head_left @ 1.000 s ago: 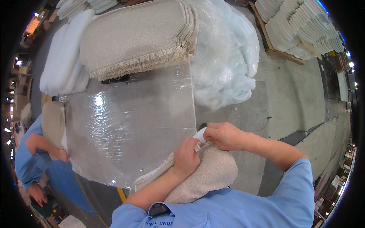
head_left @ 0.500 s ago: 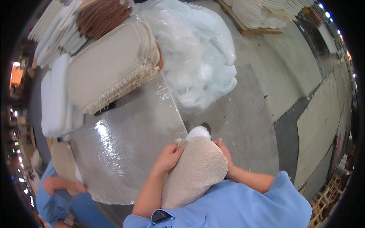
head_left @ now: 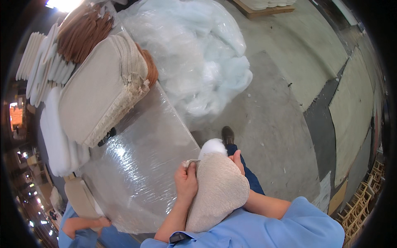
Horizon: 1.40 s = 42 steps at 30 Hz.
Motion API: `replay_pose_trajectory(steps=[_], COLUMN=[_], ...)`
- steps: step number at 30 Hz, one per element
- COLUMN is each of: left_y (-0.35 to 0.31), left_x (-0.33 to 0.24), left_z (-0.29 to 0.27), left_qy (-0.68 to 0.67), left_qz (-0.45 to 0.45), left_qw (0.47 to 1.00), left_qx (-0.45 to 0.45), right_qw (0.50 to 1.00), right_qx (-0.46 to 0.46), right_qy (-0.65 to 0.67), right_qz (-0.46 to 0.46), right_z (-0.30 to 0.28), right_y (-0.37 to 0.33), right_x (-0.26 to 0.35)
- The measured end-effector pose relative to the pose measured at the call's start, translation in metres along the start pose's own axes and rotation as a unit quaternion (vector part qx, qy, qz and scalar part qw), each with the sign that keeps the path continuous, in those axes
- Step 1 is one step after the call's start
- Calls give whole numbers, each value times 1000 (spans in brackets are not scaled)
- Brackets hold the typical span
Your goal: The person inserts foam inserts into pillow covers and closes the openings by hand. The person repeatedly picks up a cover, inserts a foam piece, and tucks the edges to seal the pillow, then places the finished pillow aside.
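Well, around me the grey floor [head_left: 281, 136] spreads widest, and the tabletop [head_left: 153, 120] stands to my left under shiny clear wrap. Beyond its right edge a big heap of white stuff in clear plastic [head_left: 190, 58] bulges up. On the far part of the tabletop lies a thick stack of beige fabric pieces [head_left: 97, 87], rough and frayed along the near edge, with white pads [head_left: 56, 132] just beside it on the left and a pile of brown pieces [head_left: 84, 35] behind. My own beige fabric cover [head_left: 221, 188] is up against my shirt, off the near corner of the tabletop, rounded and full. At the lower left, a co-worker's hand [head_left: 104, 222] is at another beige piece [head_left: 80, 198]. My left hand [head_left: 186, 184] is closed, thumb over fingers, on the left edge of the cover near its mouth. My right hand [head_left: 237, 162] is at the opposite side, mostly hidden behind the fabric, so I cannot tell how tightly it is curled or whether it grips. Between them white padding [head_left: 213, 148] pokes out of the far end. I judge the work partway: the cover's fullness suggests that much of the padding is inside, while that white end is uncovered and the mouth unclosed.
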State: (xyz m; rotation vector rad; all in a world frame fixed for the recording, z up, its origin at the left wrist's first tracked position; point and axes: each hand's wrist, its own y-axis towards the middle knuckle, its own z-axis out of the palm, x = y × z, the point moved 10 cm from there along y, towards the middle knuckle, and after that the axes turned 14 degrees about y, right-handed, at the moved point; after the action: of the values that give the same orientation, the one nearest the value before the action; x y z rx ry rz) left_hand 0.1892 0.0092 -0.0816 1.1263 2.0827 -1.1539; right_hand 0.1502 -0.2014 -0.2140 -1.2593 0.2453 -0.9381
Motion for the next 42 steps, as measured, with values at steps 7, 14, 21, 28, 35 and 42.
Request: replay_pose_trajectory(steps=[7,14,21,28,35,42], left_y=[7,10,13,15,41,61], left_x=[14,13,19,8,-7,-19], left_z=[9,4,6,5,12,33], left_qy=[-14,-15,-34,-49,-42,-27], left_qz=[-25,-29,-21,-8,23,6], left_qw=[998,999,998,998,999,997], left_qx=[47,39,53,39,24,67], right_qw=[989,999,999,999,998,996], right_qx=[-69,-5,8,6,-28,-51], right_qy=[-108,2,-2,-26,-48,-56], right_qz=[-74,49,37,33,39,41], right_z=[7,-21,-8,-9,-21,-26], right_y=[-11,-35,-16,-11,-19,-21], right_x=[35,-10,-6,-11,-28,-38])
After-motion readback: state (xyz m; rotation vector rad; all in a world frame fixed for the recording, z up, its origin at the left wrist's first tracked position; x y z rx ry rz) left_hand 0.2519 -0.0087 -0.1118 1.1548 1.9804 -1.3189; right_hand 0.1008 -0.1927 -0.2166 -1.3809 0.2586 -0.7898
